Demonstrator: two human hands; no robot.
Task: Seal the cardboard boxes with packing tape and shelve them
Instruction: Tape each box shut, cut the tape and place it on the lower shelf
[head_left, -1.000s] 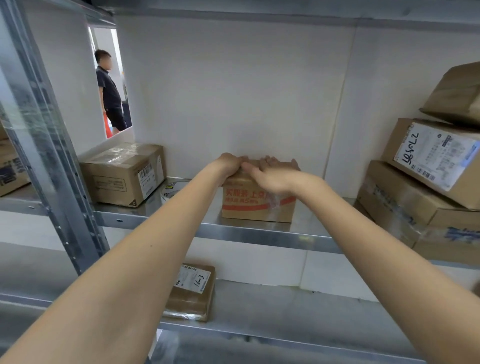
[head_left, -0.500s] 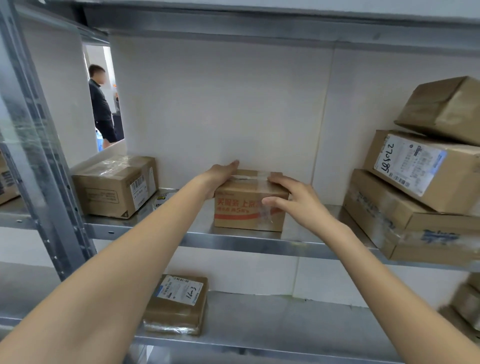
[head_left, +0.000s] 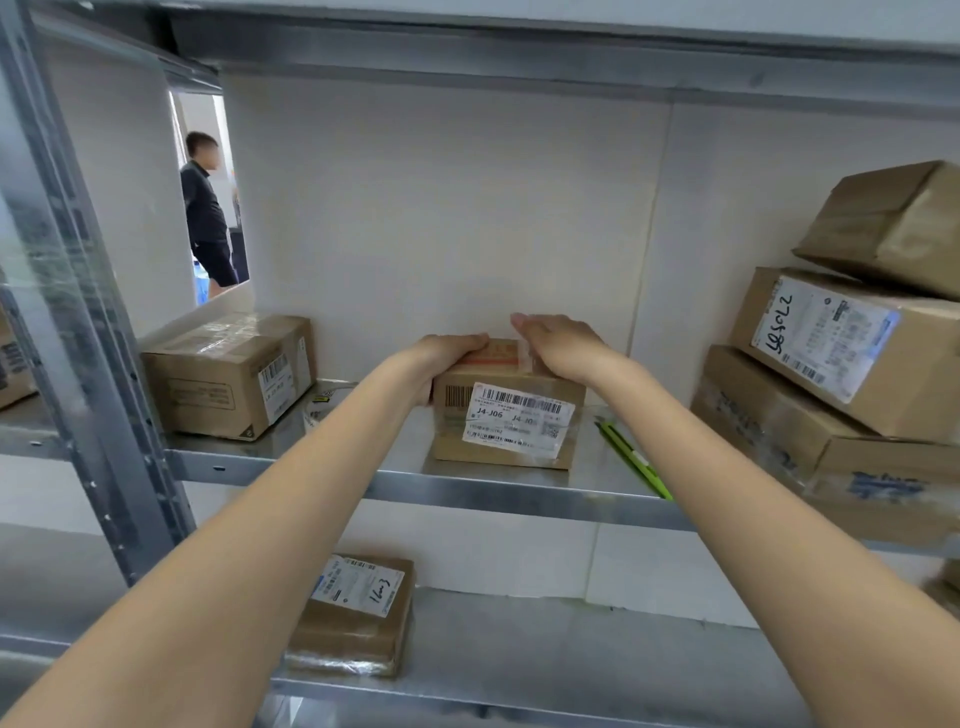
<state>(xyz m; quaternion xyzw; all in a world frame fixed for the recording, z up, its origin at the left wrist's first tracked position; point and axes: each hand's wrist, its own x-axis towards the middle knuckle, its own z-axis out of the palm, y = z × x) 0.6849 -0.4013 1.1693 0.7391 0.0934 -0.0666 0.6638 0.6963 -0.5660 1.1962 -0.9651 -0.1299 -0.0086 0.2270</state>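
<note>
Small rectangular brown cardboard box (head_left: 506, 423), white barcode label facing out, sits on the smooth galvanized steel shelf (head_left: 519, 493) near its front lip. Left hand (head_left: 451, 349) curls over the box's top-left edge; right hand (head_left: 558, 343) lies flat, fingers straight, on its glossy taped top. Bare shelf either side of the box; green pen (head_left: 631, 457) just right of it.

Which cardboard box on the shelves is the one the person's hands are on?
The small box in the middle of the upper shelf, with the J4-J06 label facing front. Both the left hand and right hand rest on its top; no other box is touched.
</note>
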